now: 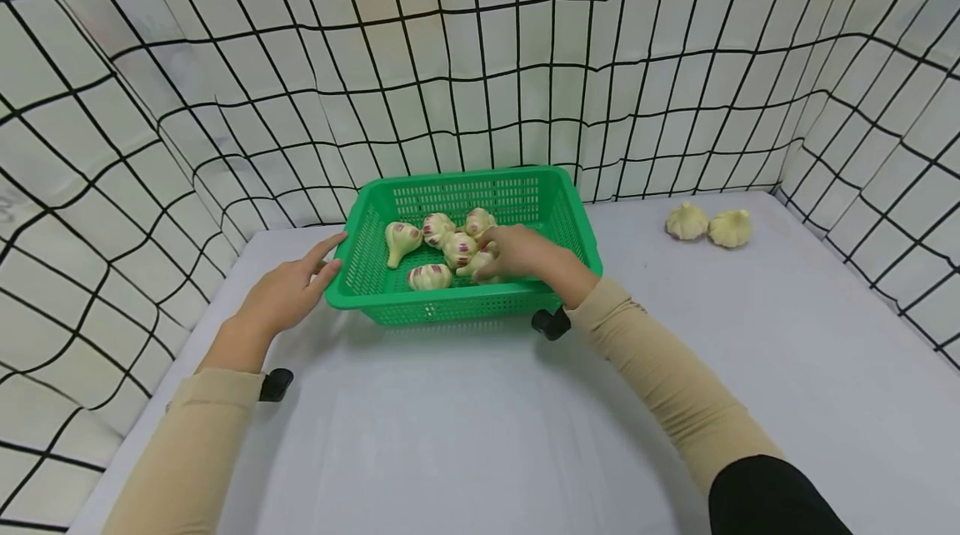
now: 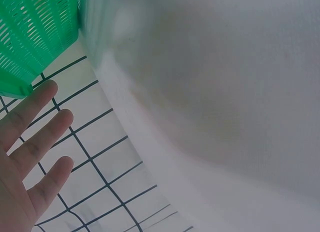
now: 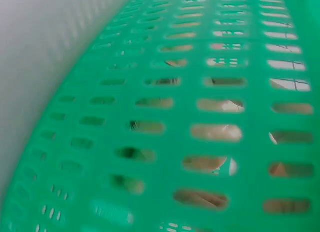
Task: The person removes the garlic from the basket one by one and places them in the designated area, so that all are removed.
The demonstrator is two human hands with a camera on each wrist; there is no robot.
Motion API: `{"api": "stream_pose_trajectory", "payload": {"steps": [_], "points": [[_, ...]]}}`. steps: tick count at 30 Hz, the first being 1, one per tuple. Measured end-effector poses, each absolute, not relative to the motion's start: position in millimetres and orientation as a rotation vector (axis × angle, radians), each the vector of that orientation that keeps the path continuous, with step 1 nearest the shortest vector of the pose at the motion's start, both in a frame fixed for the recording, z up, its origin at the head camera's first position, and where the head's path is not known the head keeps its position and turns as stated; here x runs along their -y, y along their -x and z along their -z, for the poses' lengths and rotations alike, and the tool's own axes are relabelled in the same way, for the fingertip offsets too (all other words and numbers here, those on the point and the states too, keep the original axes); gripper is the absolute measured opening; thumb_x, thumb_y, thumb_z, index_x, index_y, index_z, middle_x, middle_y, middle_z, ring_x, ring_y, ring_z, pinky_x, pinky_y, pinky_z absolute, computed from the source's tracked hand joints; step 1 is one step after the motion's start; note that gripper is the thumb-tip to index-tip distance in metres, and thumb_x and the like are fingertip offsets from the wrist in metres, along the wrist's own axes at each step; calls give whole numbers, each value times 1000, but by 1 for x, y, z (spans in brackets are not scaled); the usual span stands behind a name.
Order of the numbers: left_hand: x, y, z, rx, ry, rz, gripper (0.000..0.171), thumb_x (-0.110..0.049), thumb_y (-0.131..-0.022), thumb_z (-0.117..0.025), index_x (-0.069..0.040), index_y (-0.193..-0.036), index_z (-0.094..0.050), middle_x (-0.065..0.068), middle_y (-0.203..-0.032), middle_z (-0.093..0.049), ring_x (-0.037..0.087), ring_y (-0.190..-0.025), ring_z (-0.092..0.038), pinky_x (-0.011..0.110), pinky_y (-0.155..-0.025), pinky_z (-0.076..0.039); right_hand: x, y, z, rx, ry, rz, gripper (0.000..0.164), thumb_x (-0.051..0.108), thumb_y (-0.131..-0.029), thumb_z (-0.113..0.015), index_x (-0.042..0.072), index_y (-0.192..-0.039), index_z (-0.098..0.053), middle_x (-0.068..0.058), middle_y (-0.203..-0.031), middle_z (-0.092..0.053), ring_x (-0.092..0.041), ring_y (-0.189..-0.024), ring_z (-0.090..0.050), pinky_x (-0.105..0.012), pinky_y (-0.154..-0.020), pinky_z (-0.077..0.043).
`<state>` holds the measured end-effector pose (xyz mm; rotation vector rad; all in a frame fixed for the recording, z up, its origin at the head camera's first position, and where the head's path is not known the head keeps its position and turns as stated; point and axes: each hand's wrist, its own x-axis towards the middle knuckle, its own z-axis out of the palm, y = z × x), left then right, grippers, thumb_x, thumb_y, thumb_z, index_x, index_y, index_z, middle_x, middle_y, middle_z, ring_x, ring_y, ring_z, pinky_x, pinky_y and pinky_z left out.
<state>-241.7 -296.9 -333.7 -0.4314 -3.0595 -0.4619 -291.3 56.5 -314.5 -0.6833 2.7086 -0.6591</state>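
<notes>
Right hand (image 1: 522,254) has its fingers curled around a garlic bulb (image 1: 477,262) inside the green basket (image 1: 450,300); left hand (image 1: 283,293), fingers extended, touches its left rim. Step, as judged: placing or picking bulbs. Next move calls for clean release or secure lift.

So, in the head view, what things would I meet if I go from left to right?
Left hand, leftmost garlic bulb in the green basket, right hand, left bulb of the pair on the table, right bulb of that pair.
</notes>
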Motion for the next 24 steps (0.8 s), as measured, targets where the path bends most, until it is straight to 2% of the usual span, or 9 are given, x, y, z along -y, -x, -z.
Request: {"api": "stream_pose_trajectory", "payload": {"steps": [4, 9, 18, 24], "points": [[297, 241, 334, 3059, 434, 463, 64, -53, -111, -25, -19, -165, -19, 31, -140, -56, 52, -114, -61, 64, -86, -49, -62, 290, 313, -2708, 679, 712, 61, 32, -95, -76, 5, -146, -56, -12, -125, -67, -29, -120, -58, -43, -100, -48], [298, 241, 334, 3054, 437, 459, 64, -52, -111, -26, -19, -165, -19, 30, -140, -56, 52, -113, -61, 65, -86, -49, -68, 287, 310, -2739, 700, 762, 60, 31, -94, -78, 6, -144, -58, -13, -130, -66, -33, -128, -53, -48, -104, -45], [298, 242, 336, 3055, 434, 463, 64, -52, -111, -25, -19, -165, -18, 30, -140, -56, 53, -115, -60, 65, -87, -49, -86, 274, 302, -2823, 784, 820, 58, 31, -94, -78, 6, -143, -60, -12, -138, -62, -27, -120, -57, -41, -91, -50], [298, 242, 336, 3042, 443, 468, 64, -52, -111, -25, -18, -165, -20, 31, -139, -57, 52, -114, -61, 65, -87, -49, -105, 263, 297, -2851, 807, 971, 58, 27, -93, -79, 6, -143, -58, -11, -134, -63, -25, -101, -66, -38, -83, -54]]}}
